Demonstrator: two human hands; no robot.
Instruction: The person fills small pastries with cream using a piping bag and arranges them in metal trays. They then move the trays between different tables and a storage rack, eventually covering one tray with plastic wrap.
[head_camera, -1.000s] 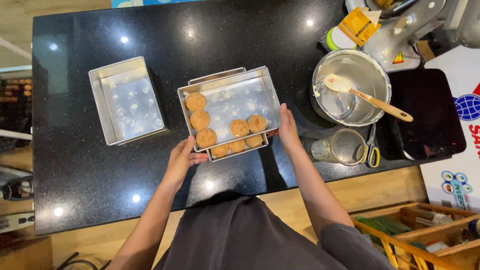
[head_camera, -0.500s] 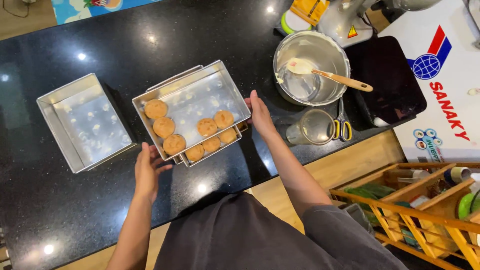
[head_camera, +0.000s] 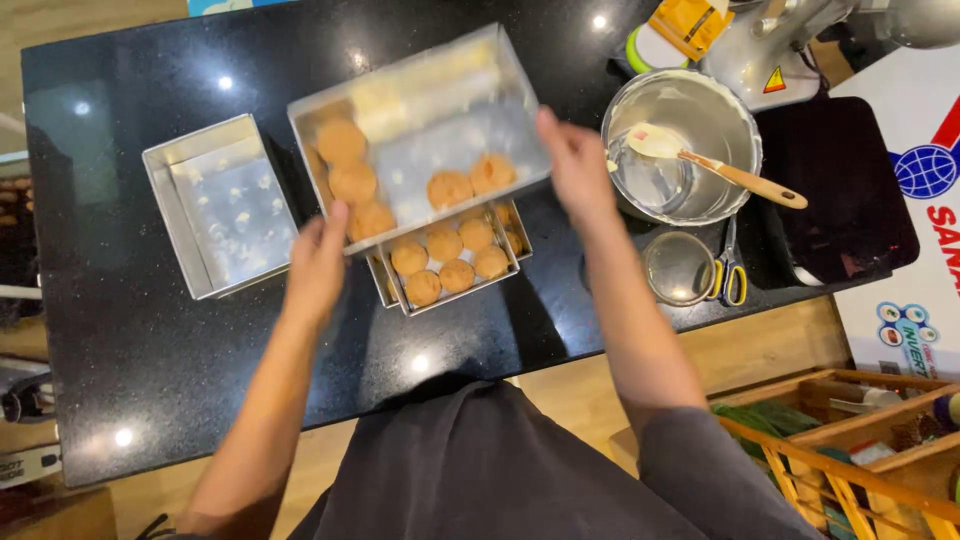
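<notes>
A two-sided grip is kept by the left hand (head_camera: 318, 265) and right hand (head_camera: 575, 165) on the stiff, light-looking metal tray (head_camera: 470, 90) of fragile cookies (head_camera: 449, 188), raised above a second tray (head_camera: 452, 262) at the counter's (head_camera: 120, 340) centre.

A baking kitchen — a black stone tabletop (head_camera: 150, 350) carries metal baking tins (head_camera: 215, 205) of round cookies (head_camera: 445, 275), with a steel mixing bowl (head_camera: 690, 125) and spatula (head_camera: 715, 165) at two o'clock.

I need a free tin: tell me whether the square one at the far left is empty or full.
Empty. The square tin holds no cookies, only pale smears on its bare metal floor.
</notes>
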